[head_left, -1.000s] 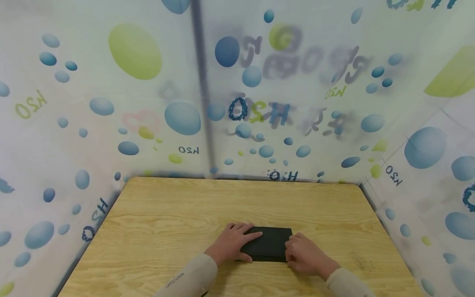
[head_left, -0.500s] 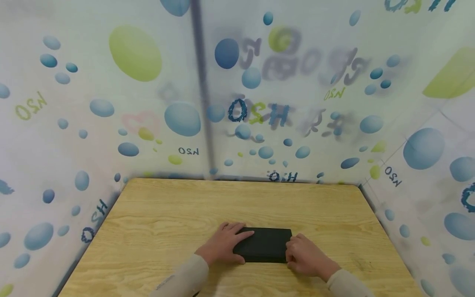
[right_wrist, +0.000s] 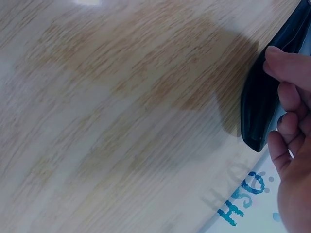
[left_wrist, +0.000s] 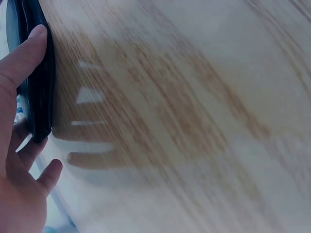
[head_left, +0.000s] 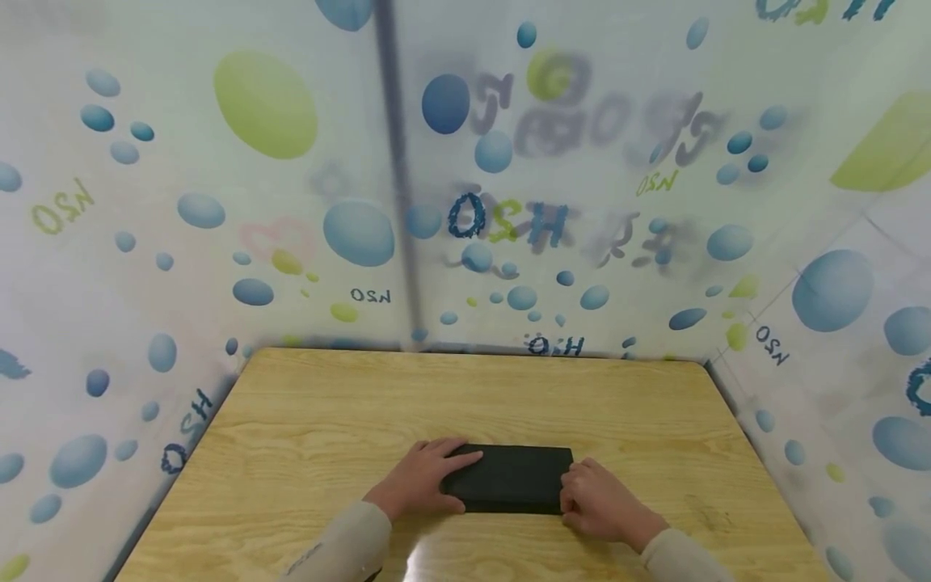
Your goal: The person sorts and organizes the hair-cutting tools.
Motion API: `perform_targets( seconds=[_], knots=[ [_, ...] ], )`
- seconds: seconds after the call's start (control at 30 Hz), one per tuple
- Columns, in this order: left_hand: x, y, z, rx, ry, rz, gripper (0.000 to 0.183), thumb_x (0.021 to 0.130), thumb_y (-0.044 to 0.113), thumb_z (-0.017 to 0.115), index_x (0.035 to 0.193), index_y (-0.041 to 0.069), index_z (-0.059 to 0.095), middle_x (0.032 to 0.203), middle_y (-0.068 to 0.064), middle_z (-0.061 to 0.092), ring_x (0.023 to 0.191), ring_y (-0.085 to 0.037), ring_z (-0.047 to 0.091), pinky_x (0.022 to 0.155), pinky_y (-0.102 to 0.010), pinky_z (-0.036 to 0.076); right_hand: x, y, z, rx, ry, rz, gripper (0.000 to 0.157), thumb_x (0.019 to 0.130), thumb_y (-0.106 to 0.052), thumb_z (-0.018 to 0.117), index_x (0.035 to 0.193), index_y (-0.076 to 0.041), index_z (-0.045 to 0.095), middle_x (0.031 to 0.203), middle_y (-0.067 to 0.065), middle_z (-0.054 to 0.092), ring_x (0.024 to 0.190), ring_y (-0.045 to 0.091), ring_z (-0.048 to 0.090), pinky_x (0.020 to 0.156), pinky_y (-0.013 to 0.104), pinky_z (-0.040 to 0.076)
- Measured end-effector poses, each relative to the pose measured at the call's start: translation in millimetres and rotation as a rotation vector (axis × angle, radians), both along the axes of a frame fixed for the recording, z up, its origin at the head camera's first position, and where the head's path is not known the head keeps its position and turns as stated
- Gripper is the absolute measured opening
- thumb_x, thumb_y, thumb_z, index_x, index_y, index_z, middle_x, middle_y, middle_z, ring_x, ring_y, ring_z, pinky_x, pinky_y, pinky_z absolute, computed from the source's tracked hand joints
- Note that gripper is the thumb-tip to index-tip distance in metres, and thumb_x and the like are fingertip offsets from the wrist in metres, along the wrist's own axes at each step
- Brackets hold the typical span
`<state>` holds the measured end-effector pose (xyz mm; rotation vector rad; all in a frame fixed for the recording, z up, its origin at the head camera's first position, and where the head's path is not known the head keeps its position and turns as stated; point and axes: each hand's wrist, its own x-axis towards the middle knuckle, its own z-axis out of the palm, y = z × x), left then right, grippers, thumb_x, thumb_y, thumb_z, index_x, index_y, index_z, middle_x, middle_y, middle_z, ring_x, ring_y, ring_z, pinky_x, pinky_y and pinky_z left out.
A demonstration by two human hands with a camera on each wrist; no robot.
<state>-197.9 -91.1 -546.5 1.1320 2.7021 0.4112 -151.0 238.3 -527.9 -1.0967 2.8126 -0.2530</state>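
Note:
A flat black wallet (head_left: pixel 512 481) with a leathery look lies on the wooden table in the head view. My left hand (head_left: pixel 418 481) rests over its left end, fingers fairly straight and spread across the top. In the left wrist view, the left thumb (left_wrist: pixel 30 51) presses the wallet's near side (left_wrist: pixel 41 97), and one finger stands free of it. At the right end, my right hand (head_left: pixel 600 497) has its fingers curled and pinches the wallet's edge. The right wrist view shows the thumb (right_wrist: pixel 284 63) on the black side (right_wrist: pixel 257 104) there. Both ends are partly hidden by the hands.
The pale wooden table (head_left: pixel 349 404) spreads around the wallet on every side. A white wall covering (head_left: pixel 618 162) with blue and green spots and lettering stands behind the table and along both sides. Light glints off the table near the left sleeve (head_left: pixel 349 541).
My left hand has slid left, baring more of the wallet's top. The right hand has stayed at the right end, and the wallet's right edge has kept its place.

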Motion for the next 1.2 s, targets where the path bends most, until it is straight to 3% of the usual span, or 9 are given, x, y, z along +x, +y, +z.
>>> perform_targets(
  seconds=[1.2],
  knots=[
    [0.0,0,-0.8,-0.045,0.029,0.019,0.079,0.082,0.059,0.068,0.151,0.039,0.033,0.155,-0.001,0.038,0.137,-0.025,0.043,0.107,-0.052,0.036,-3.5,-31,-4.0,-0.013,0.008,0.045,0.017,0.081,-0.028,0.078,0.067,-0.027,0.069,0.066,-0.020,0.049,0.066,-0.002,0.040,0.070,0.021,0.035]
  ],
)
